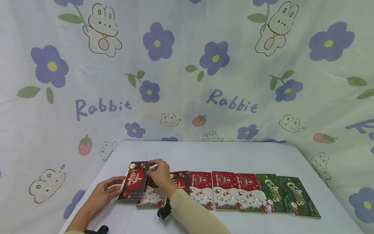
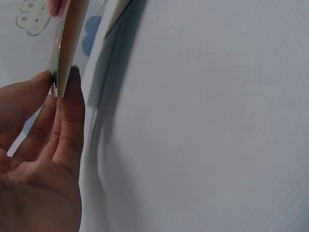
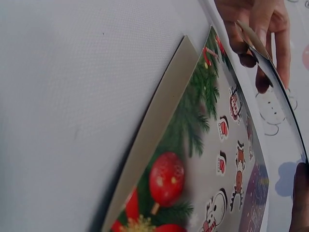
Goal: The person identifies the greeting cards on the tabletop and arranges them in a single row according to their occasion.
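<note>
A dark Christmas card (image 1: 135, 178) with a red circle and lettering is held up at the left end of the row. My left hand (image 1: 100, 196) pinches its lower left edge between thumb and fingers; the left wrist view shows this card (image 2: 65, 53) edge-on. At the upper right corner, my right hand (image 1: 160, 175) grips the same card. Partly beneath it and my right forearm lies a red-and-white card (image 1: 152, 199) with small Christmas figures. In the right wrist view that red-and-white card (image 3: 193, 145) shows a thick pale edge.
To the right, another dark card (image 1: 181, 179), several red-and-white cards (image 1: 223, 193) and overlapping green cards (image 1: 301, 198) lie in a row on the white table (image 1: 222, 156). A rabbit-and-flower curtain (image 1: 184, 81) hangs behind the table and down its sides.
</note>
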`<state>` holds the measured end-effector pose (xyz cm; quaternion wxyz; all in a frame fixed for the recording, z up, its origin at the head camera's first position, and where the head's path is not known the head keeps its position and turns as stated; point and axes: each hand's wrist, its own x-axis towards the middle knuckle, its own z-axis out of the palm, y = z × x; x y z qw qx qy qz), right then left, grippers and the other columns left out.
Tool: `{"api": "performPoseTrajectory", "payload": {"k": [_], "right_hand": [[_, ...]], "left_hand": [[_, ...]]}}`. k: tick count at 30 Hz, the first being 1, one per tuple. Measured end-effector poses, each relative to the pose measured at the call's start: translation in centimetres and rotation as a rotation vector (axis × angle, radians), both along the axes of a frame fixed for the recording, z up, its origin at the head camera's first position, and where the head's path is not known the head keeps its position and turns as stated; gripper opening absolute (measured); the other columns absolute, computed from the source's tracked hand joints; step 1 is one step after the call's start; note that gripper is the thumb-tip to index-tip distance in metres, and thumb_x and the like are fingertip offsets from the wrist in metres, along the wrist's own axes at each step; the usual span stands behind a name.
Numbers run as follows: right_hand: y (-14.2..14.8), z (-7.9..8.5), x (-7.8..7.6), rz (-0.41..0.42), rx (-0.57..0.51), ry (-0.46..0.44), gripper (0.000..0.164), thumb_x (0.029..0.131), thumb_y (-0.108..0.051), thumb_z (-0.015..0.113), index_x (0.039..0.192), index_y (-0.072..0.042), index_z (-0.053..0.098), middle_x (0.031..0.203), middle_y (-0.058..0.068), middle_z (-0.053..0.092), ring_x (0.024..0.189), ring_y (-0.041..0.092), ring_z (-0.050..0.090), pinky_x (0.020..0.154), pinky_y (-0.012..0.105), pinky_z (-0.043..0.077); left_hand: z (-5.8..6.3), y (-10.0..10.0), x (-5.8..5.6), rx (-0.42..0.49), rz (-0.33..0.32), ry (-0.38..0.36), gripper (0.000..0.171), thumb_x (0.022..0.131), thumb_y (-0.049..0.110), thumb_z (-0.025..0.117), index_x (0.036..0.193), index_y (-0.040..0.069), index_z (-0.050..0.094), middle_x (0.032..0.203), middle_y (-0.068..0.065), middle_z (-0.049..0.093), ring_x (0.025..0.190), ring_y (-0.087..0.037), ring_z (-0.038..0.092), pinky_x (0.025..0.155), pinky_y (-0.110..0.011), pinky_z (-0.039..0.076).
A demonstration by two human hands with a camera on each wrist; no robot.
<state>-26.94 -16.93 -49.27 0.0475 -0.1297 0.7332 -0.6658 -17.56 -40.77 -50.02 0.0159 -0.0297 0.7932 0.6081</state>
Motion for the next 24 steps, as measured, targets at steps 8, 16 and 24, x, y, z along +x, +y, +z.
{"api": "performPoseTrajectory", "payload": {"k": [8, 16, 24], "right_hand": [[0.3, 0.1, 0.1, -0.014, -0.026, 0.004, 0.035, 0.086, 0.012, 0.079, 0.117, -0.004, 0.076, 0.106, 0.006, 0.068, 0.079, 0.006, 0.067, 0.067, 0.025, 0.058], [0.6, 0.1, 0.0, -0.031, -0.019, 0.015, 0.035, 0.086, 0.01, 0.08, 0.118, -0.005, 0.076, 0.109, 0.005, 0.068, 0.079, 0.006, 0.065, 0.065, 0.024, 0.057], [0.6, 0.0, 0.2, -0.019, -0.033, -0.01, 0.034, 0.088, 0.007, 0.08, 0.12, -0.006, 0.075, 0.109, 0.006, 0.069, 0.081, 0.006, 0.067, 0.069, 0.027, 0.058]], "left_hand": [[-0.4, -0.3, 0.3, 0.029, -0.03, -0.001, 0.059, 0.096, -0.008, 0.069, 0.149, -0.014, 0.045, 0.135, -0.021, 0.06, 0.105, -0.014, 0.071, 0.087, -0.03, 0.06], [-0.5, -0.7, 0.9, 0.061, -0.098, -0.021, 0.061, 0.096, -0.002, 0.072, 0.149, -0.016, 0.043, 0.133, -0.007, 0.064, 0.107, -0.014, 0.071, 0.089, -0.03, 0.06], [-0.4, -0.8, 1.3, 0.093, -0.105, -0.003, 0.06, 0.095, -0.004, 0.071, 0.146, -0.018, 0.044, 0.125, 0.001, 0.068, 0.103, -0.013, 0.071, 0.086, -0.029, 0.06]]}}
